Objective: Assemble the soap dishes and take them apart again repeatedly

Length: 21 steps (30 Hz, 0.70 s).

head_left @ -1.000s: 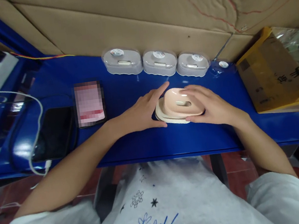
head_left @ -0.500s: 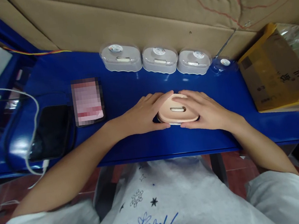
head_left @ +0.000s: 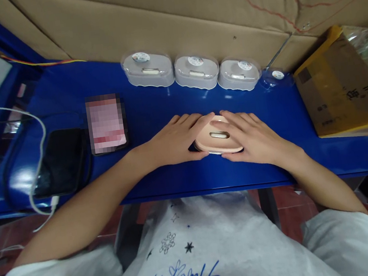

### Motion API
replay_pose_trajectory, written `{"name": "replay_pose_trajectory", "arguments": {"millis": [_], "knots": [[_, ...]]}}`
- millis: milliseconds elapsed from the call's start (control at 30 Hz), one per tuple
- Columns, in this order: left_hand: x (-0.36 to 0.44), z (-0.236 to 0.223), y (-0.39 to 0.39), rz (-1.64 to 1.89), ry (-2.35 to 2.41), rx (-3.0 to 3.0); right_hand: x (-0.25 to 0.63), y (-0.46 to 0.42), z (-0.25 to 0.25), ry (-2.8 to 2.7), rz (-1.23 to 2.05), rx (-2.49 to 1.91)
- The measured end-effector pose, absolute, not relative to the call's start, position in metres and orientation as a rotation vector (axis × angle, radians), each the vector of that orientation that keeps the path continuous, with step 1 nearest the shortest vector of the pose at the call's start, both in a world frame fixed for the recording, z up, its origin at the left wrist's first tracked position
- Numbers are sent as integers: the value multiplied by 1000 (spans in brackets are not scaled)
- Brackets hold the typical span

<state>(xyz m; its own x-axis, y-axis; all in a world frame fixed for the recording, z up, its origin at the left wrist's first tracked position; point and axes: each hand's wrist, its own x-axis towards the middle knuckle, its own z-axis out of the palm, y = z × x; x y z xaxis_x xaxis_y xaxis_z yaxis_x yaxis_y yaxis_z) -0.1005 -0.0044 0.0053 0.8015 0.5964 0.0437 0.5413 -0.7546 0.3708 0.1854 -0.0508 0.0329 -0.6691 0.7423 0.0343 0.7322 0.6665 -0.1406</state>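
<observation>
A peach-coloured oval lidded box (head_left: 212,145) with a pale bar handle in its top sits on the blue table in front of me. My left hand (head_left: 181,139) wraps round its left end, thumb at the near side and fingers along the far side. Round the right end curls my right hand (head_left: 253,137), its fingers lying partly over the lid and its thumb on the near edge. Both ends of the box are largely hidden by my hands.
Along the back stand three grey oval boxes (head_left: 197,74) under clear covers. Beside them lies a clear cover (head_left: 277,77). A taped cardboard carton (head_left: 337,90) is at the right. To the left are a blurred-out pink item (head_left: 106,123), a black phone-like device (head_left: 60,163) and a white cable (head_left: 41,125).
My right hand has shifted slightly, its fingers covering a little more of the box's right end. My left hand stays nearly the same, and the box has hardly moved.
</observation>
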Motion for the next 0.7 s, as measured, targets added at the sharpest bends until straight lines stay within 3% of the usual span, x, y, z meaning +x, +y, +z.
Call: {"name": "replay_pose_trajectory", "arguments": {"millis": [200, 700], "knots": [[-102, 4, -2, 190, 851, 2662, 182, -52, 34, -2809, 160, -1246], [-104, -2, -4, 266, 819, 2591, 198, -34, 19, -2758, 568, -1080]]}}
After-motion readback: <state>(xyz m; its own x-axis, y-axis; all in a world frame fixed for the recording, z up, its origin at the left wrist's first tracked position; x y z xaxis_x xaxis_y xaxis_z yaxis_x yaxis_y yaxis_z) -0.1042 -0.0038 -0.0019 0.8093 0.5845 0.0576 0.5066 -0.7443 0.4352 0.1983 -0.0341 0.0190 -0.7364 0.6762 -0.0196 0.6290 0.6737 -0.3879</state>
